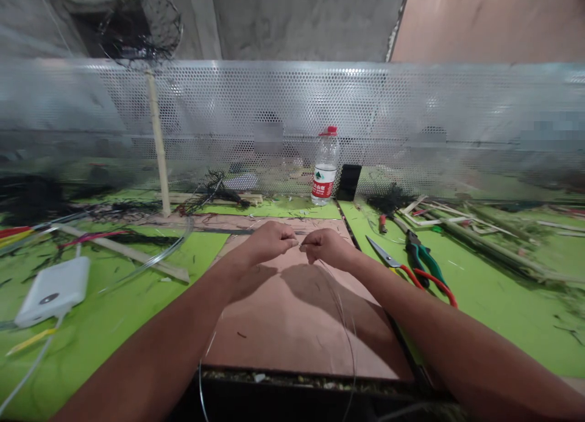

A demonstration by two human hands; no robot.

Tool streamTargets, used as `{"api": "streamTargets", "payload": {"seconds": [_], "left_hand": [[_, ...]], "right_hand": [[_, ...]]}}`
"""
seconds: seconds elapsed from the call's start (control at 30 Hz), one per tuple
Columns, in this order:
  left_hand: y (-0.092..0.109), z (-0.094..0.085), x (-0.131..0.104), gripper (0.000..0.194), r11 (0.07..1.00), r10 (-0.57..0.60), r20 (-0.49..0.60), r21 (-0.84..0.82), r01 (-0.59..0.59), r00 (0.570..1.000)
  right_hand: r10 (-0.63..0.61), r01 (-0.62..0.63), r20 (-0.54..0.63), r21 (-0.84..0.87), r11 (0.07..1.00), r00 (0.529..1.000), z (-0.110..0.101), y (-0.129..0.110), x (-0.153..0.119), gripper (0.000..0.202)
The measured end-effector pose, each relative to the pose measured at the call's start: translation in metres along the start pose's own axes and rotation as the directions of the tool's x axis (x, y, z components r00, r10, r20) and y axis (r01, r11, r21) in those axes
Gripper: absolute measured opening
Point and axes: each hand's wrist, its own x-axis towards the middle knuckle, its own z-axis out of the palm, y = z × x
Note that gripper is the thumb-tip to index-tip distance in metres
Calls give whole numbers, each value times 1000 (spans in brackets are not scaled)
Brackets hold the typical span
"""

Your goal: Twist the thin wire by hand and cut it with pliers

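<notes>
Over the middle of a pinkish board (pixel 274 343), my left hand (pixel 269 240) and my right hand (pixel 331 248) meet fingertip to fingertip. Both are closed in a pinch on a thin, shiny wire (pixel 343 318). A small glinting bit of it shows between the fingertips; whether the ends there are joined or just touching is too small to tell. From my hands the wire hangs in a wide loop, down past the board's near edge and out of the picture at the bottom.
Right: red-handled scissors (pixel 414 276), green-handled pliers (pixel 424 257) and green stalks (pixel 493 239). Behind: a water bottle (pixel 324 166), a black phone-like slab (pixel 350 182) and a perforated metal screen (pixel 292 99). Left: a white power bank (pixel 55 291), wire coil (pixel 159 260) and upright stick (pixel 158 145).
</notes>
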Motion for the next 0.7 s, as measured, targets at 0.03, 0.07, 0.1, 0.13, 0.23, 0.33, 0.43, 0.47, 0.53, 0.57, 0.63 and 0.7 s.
{"api": "streamTargets", "payload": {"seconds": [0.03, 0.07, 0.1, 0.13, 0.23, 0.33, 0.43, 0.47, 0.53, 0.57, 0.63, 0.7], "left_hand": [[1, 0, 0, 23, 1000, -16, 8, -21, 17, 1000], [2, 0, -1, 23, 998, -33, 17, -46, 33, 999], [3, 0, -1, 23, 996, -49, 25, -69, 51, 998], [4, -1, -1, 23, 993, -67, 32, -91, 69, 997], [7, -1, -2, 25, 983, -122, 26, -134, 125, 992], [8, -1, -2, 24, 978, -131, 30, -159, 134, 991], [9, 0, -3, 19, 972, -131, 63, -190, 141, 989], [9, 0, -4, 19, 969, -134, 72, -198, 146, 988], [8, 0, -4, 17, 965, -141, 87, -210, 156, 986], [8, 0, -5, 17, 962, -146, 94, -217, 164, 985], [6, -1, -4, 17, 957, -163, 104, -227, 183, 981], [4, -2, -4, 18, 960, -162, 91, -217, 179, 983]], "right_hand": [[-51, 44, -41, -139, 989, 998, 1, -2, -1, 21], [-106, 84, -69, -271, 959, 992, 1, -4, -1, 20], [-160, 117, -82, -387, 915, 984, 2, -6, -2, 20], [-204, 139, -83, -486, 863, 975, 2, -7, -3, 20], [-256, 163, -35, -685, 710, 966, 1, -11, -5, 27], [-250, 173, 26, -790, 588, 968, 0, -14, -6, 34], [-254, 209, 83, -829, 519, 964, 0, -16, -7, 33], [-257, 218, 95, -833, 509, 962, 1, -16, -7, 32], [-261, 230, 107, -832, 505, 959, 2, -15, -7, 31], [-262, 231, 106, -827, 512, 959, 3, -15, -7, 30], [-260, 209, 70, -802, 559, 963, 3, -14, -6, 30], [-241, 158, -17, -712, 684, 970, 2, -13, -4, 30]]}}
